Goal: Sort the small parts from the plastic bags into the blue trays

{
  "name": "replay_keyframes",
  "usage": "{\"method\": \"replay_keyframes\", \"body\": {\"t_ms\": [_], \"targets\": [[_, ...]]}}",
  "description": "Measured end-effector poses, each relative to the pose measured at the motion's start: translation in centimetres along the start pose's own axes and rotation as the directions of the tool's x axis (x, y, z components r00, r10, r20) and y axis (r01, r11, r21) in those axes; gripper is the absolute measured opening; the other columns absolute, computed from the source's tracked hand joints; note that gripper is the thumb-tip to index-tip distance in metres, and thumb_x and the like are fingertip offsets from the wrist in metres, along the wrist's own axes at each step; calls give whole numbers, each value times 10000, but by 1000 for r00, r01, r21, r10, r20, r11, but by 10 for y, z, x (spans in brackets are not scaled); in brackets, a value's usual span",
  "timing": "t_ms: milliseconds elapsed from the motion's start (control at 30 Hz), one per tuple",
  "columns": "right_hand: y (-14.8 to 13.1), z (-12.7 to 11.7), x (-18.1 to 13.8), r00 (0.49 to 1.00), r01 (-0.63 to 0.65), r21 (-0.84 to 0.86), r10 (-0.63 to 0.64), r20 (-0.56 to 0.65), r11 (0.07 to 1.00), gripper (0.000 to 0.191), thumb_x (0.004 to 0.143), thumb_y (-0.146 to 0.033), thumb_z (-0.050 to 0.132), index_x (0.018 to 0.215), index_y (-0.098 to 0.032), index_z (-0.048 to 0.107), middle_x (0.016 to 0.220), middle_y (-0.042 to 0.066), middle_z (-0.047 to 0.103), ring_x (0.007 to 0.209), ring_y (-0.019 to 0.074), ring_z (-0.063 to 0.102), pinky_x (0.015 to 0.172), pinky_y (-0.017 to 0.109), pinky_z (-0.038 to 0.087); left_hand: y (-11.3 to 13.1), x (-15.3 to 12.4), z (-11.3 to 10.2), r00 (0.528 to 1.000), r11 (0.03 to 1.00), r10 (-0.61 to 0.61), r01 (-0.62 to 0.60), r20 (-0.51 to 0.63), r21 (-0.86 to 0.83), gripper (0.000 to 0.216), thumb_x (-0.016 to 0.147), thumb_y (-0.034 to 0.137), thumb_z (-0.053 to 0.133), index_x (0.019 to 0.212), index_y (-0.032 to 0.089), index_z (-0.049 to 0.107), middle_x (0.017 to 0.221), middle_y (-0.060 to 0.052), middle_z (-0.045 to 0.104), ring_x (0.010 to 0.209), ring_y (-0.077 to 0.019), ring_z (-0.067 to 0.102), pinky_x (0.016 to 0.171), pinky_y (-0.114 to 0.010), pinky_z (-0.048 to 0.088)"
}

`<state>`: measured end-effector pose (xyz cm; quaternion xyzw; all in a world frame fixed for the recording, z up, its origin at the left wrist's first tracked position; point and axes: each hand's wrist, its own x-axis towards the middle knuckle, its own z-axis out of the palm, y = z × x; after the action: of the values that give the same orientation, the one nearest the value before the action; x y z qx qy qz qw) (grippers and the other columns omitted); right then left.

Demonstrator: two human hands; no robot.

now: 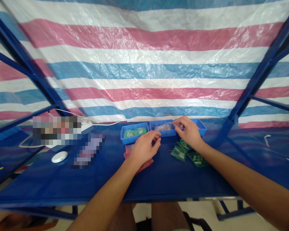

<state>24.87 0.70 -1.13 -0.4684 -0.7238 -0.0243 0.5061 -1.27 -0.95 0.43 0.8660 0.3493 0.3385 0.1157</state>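
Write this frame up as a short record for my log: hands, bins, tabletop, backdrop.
Left hand: loosely curled over red packets; contact unclear
Right hand: fingertips at right end of middle bin; grip unclear
Left bin: green packets
Middle bin: clear packets
Right bin: partly hidden by right hand
Blue table: loose green pouches near right hand; white round object farther left
Backdrop: striped sheet

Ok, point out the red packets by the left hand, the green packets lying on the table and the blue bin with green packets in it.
Red packets (145, 165): head view, on their lower right part.
Green packets (179, 153): head view, on the leftmost packet.
Blue bin (129, 140): head view, on its front wall.
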Motion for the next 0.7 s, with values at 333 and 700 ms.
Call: {"method": "replay_keyframes", "body": {"t_ms": [333, 700], "targets": [[7, 3, 1, 956, 198, -43, -183, 229, 979, 131, 972, -221, 633, 1035, -246, 745, 994, 67, 761, 988, 286, 664, 961, 464, 517, -2, -1, 3, 1000, 1000, 6, -6, 14, 7, 204, 976, 211, 596, 1150, 226, 701, 1046, -51, 767, 910, -209, 722, 874, -337, 580], [-19, -38, 8, 790, 49, 52, -71, 609, 997, 314, 898, -548, 764, 989, -247, 769, 817, 23, 730, 722, 209, 650, 661, 315, 462, 1, 0, 2, 999, 1000, 7, -7, 36, 9, 201, 974, 212, 592, 1135, 228, 710, 1042, -49, 769, 934, -214, 722, 885, -338, 578]]}}
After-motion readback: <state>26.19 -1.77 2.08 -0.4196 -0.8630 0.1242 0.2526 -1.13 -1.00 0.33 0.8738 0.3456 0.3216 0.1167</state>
